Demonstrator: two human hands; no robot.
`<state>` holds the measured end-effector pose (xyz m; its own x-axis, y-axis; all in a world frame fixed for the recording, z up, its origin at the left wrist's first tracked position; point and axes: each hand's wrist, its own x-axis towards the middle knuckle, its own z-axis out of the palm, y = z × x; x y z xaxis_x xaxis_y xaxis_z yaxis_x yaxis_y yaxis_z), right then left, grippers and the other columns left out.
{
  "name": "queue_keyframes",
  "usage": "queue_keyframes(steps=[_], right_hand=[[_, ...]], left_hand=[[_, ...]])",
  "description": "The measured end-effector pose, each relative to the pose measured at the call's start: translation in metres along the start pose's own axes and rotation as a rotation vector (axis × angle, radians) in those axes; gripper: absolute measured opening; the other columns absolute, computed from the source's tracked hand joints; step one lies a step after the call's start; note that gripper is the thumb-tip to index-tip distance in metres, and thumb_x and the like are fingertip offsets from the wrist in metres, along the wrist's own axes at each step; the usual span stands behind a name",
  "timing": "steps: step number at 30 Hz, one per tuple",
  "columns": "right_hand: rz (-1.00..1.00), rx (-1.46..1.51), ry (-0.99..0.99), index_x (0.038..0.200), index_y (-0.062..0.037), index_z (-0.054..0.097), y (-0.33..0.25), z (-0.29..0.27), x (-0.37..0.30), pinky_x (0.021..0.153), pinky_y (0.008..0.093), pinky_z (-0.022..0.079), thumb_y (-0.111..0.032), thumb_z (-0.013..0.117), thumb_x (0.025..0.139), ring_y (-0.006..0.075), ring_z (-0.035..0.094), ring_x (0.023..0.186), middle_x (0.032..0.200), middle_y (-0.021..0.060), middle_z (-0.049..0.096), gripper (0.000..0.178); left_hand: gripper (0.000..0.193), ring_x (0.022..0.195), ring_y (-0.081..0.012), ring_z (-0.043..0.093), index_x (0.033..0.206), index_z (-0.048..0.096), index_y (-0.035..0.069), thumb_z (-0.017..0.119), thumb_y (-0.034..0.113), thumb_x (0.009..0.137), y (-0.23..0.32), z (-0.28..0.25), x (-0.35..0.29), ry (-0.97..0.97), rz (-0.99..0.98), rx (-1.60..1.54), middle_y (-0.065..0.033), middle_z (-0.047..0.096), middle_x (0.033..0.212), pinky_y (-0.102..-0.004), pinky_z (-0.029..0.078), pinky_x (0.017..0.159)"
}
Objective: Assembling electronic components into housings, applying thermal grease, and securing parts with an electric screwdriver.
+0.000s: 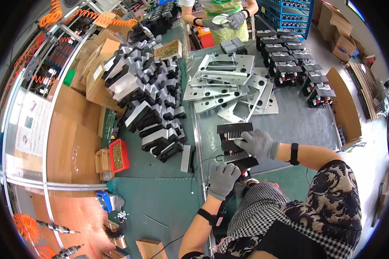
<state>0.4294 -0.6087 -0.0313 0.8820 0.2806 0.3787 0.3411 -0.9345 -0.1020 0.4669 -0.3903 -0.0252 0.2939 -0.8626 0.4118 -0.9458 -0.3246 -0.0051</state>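
My right hand, in a grey glove, grips a black finned unit from its right side, its fingers closed over the unit's middle. Pale comb-like fins show between the unit's flat black plates. My left hand, gloved too, is closed just left of the unit's near end. Whatever lies inside its curled fingers is hidden. Thin black cable runs past the unit's left side. A loose silver finned heat sink stands on the green bench to the left of the unit.
Many finned heat sinks crowd the left bench. Silver bracket plates are stacked beyond my hands. Finished-looking black units stand in rows at right. A red tray holds small fasteners. Across the bench, a gloved person handles a pale item.
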Motion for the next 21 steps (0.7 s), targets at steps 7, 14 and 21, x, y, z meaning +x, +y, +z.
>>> queue_keyframes(steps=[7,14,21], right_hand=[[0.308,0.449,-0.295,0.131,-0.0113,0.042,0.036,-0.032,0.023,0.09,0.0435,0.043,-0.041,0.062,0.077,0.0349,0.056,0.101,0.121,0.0171,0.049,0.065],[0.754,0.829,-0.56,0.136,-0.0088,0.039,0.056,0.009,0.03,0.096,0.0353,0.04,-0.044,0.072,0.072,0.0291,0.052,0.115,0.121,0.0192,0.055,0.081],[1.072,1.128,-0.136,0.118,0.0027,0.053,0.06,-0.012,-0.09,0.083,0.0284,0.046,-0.027,0.072,0.074,0.0161,0.057,0.093,0.102,0.0078,0.061,0.056]], left_hand=[[0.034,0.086,-0.0249,0.054,0.099,0.056,0.013,0.066,0.014,0.067,-0.026,0.015,-0.032,0.016,-0.162,0.045,-0.0059,0.053,0.093,-0.0403,0.042,0.078],[0.067,0.113,-0.0385,0.045,0.126,0.037,0.0,0.073,0.019,0.074,0.016,0.037,-0.067,-0.377,-0.766,-0.442,-0.0246,0.04,0.126,-0.0421,0.041,0.094],[0.051,0.104,-0.0249,0.055,0.13,0.036,0.009,0.059,0.024,0.087,0.047,0.036,0.011,-0.181,-1.318,-1.775,-0.0118,0.048,0.121,-0.0325,0.053,0.079]])
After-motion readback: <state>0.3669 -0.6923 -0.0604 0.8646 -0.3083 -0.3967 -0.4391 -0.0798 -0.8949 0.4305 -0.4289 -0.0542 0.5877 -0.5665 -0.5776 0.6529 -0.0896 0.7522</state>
